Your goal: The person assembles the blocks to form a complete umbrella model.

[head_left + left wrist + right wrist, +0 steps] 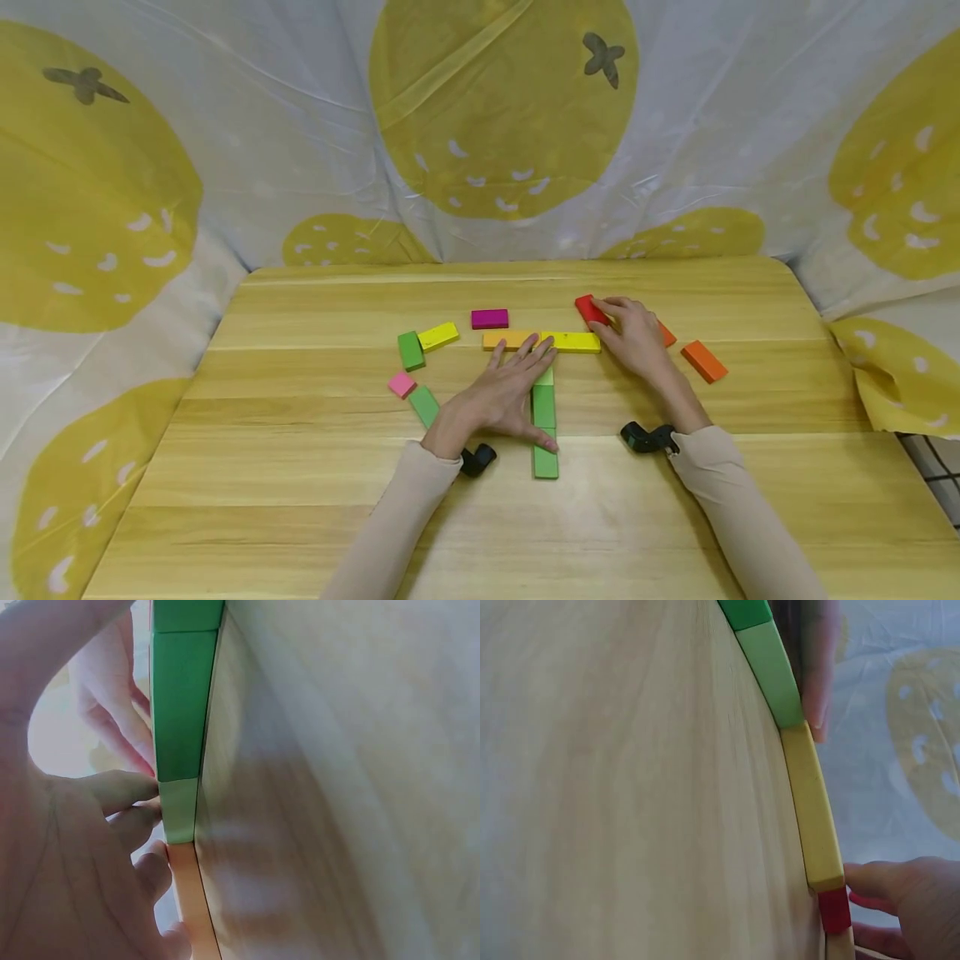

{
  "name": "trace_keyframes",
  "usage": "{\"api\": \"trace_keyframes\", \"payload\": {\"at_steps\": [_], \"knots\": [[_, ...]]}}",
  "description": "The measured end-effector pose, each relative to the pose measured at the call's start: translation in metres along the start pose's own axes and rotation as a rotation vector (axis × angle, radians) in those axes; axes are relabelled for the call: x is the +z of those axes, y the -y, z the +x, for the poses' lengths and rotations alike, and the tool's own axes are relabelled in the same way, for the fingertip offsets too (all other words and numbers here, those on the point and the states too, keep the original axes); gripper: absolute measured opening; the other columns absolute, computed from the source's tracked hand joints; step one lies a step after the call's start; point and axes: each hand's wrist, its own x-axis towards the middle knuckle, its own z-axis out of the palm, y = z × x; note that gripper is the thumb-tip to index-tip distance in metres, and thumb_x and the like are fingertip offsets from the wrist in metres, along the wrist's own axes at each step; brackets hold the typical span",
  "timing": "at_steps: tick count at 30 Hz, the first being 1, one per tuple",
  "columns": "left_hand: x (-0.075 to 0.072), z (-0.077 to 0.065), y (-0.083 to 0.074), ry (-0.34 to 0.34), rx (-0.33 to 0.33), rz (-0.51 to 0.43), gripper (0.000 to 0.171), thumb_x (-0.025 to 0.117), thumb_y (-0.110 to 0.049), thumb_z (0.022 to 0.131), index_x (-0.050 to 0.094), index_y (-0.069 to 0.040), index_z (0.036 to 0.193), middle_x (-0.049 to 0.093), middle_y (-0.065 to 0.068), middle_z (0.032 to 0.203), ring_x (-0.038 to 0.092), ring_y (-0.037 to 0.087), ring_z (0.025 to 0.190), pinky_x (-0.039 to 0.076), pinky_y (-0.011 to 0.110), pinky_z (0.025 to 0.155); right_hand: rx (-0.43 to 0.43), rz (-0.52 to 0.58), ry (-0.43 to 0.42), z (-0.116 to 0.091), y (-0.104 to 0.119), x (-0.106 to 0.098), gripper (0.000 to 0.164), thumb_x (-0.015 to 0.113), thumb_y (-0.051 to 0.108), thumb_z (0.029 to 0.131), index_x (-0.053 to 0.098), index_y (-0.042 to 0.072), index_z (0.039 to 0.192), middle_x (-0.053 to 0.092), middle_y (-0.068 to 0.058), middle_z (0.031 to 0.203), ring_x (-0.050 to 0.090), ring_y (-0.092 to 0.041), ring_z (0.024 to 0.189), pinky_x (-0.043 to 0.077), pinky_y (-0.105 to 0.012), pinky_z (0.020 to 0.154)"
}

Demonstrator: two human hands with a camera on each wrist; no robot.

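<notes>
Flat coloured wooden blocks form a T shape on the table. Its crossbar is a light orange block (497, 339) and a yellow block (573, 343); its stem has a pale green block (180, 811) and green blocks (544, 408). Over the stem and crossbar spreads my left hand (495, 400), fingertips at the crossbar and thumb on the lower stem. My right hand (636, 340) pinches a red block (588, 310) by the yellow block's right end. In the right wrist view the red block (834, 910) shows just beyond that end, close to the thumb.
Behind the crossbar lies a magenta block (490, 319). To the left are a yellow block (439, 336), a green block (411, 351), a pink block (402, 384) and a light green block (423, 406). Orange blocks (704, 362) lie right of my right hand. A patterned curtain (502, 125) surrounds the table.
</notes>
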Motion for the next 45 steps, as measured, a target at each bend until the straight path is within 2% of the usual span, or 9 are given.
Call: {"api": "trace_keyframes", "payload": {"at_steps": [7,13,17,23,28,32,34,37,45], "knots": [[0.002,0.000,0.002,-0.009,0.018,0.006,0.137,0.082,-0.074,0.070,0.007,-0.013,0.168,-0.005,0.001,0.176,-0.010,0.022,0.163,-0.008,0.058,0.130,-0.009,-0.029,-0.048,-0.002,-0.005,-0.005,0.039,0.070,0.017,0.098,0.068,0.001,0.133,0.066,-0.028,0.131,0.057,-0.049,0.119,0.041,-0.062,0.095],[0.002,-0.001,0.003,-0.023,0.030,0.006,0.138,0.082,-0.075,0.070,0.007,-0.012,0.168,-0.004,0.001,0.177,-0.010,0.022,0.163,-0.008,0.059,0.130,0.049,-0.086,-0.083,-0.006,-0.009,-0.015,0.035,0.073,0.018,0.095,0.073,0.003,0.127,0.071,-0.028,0.119,0.056,-0.047,0.110,0.036,-0.060,0.091],[0.003,-0.001,0.004,-0.030,0.035,0.006,0.138,0.081,-0.075,0.070,0.008,-0.011,0.168,-0.003,0.002,0.177,-0.009,0.022,0.163,-0.007,0.059,0.130,0.089,-0.118,-0.044,-0.008,-0.008,-0.022,0.038,0.074,0.021,0.093,0.073,0.005,0.128,0.071,-0.026,0.112,0.054,-0.044,0.105,0.033,-0.058,0.088],[0.003,-0.001,0.005,-0.033,0.034,0.013,0.138,0.081,-0.076,0.070,0.007,-0.012,0.168,-0.004,0.001,0.177,-0.009,0.022,0.163,-0.007,0.059,0.130,0.077,-0.133,0.061,-0.007,-0.010,-0.029,0.050,0.075,0.029,0.093,0.067,0.007,0.137,0.070,-0.017,0.099,0.055,-0.039,0.099,0.030,-0.051,0.082],[0.002,-0.002,0.004,-0.023,0.033,0.014,0.139,0.080,-0.076,0.070,0.005,-0.012,0.168,-0.005,0.001,0.176,-0.010,0.021,0.163,-0.008,0.059,0.130,0.036,-0.121,0.150,-0.009,-0.017,-0.034,0.062,0.075,0.032,0.094,0.057,0.008,0.148,0.065,-0.021,0.120,0.055,-0.039,0.109,0.031,-0.054,0.087],[0.002,-0.002,0.003,-0.019,0.034,0.012,0.138,0.080,-0.075,0.071,0.006,-0.012,0.168,-0.005,0.001,0.177,-0.010,0.022,0.163,-0.008,0.059,0.130,-0.040,-0.089,0.178,-0.010,-0.024,-0.034,0.066,0.077,0.024,0.093,0.053,0.006,0.151,0.050,-0.023,0.150,0.050,-0.045,0.126,0.032,-0.060,0.096],[0.003,-0.001,0.003,-0.020,0.034,0.008,0.137,0.081,-0.075,0.071,0.006,-0.012,0.168,-0.005,0.000,0.177,-0.010,0.022,0.163,-0.008,0.059,0.130,-0.083,-0.073,0.189,-0.009,-0.027,-0.033,0.065,0.075,0.020,0.093,0.051,0.004,0.151,0.045,-0.022,0.158,0.046,-0.047,0.134,0.032,-0.062,0.099],[0.002,-0.002,0.003,-0.024,0.035,0.007,0.137,0.081,-0.074,0.071,0.007,-0.012,0.168,-0.004,0.000,0.177,-0.009,0.022,0.163,-0.008,0.059,0.130,-0.122,-0.045,0.188,-0.008,-0.032,-0.031,0.062,0.074,0.016,0.094,0.052,0.002,0.150,0.047,-0.023,0.156,0.044,-0.048,0.137,0.032,-0.062,0.103],[0.003,-0.001,0.003,-0.025,0.033,0.013,0.137,0.081,-0.075,0.070,0.007,-0.013,0.168,-0.003,0.000,0.177,-0.009,0.022,0.164,-0.008,0.060,0.130,-0.145,0.001,0.155,-0.007,-0.036,-0.028,0.057,0.075,0.019,0.096,0.056,-0.001,0.145,0.054,-0.026,0.146,0.046,-0.047,0.137,0.034,-0.060,0.103]]}}
